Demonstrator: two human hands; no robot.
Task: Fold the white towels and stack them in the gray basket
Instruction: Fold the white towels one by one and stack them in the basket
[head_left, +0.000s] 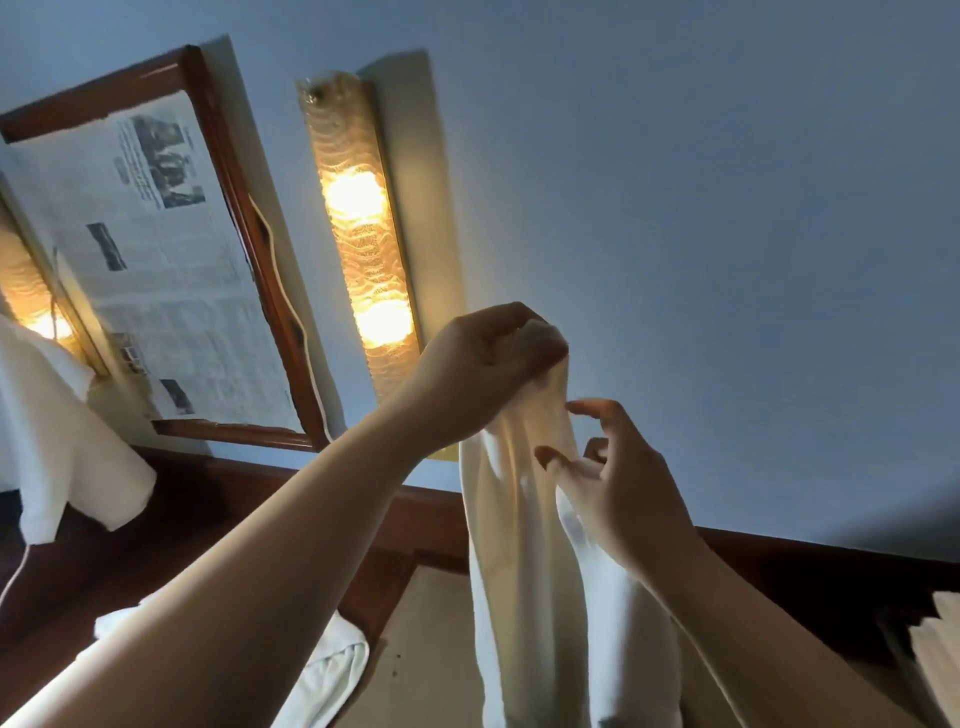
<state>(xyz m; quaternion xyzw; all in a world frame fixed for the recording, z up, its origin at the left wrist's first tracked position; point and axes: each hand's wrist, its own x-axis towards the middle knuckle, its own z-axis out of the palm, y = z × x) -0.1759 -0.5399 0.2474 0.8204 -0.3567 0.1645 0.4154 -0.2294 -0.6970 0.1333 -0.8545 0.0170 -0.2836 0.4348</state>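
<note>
Left hand (483, 364) clenches the top of a white towel (524, 545), held raised before the wall and hanging down. Right hand (618, 483), fingers loosely spread, touches the towel's edge just below. Another towel (327, 670) lies lower left.

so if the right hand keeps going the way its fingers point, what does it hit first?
Most likely the hanging white towel. The right hand has its fingers spread toward the upper left, close to the cloth just below the left hand, which grips its top. Depth is unclear.
</note>
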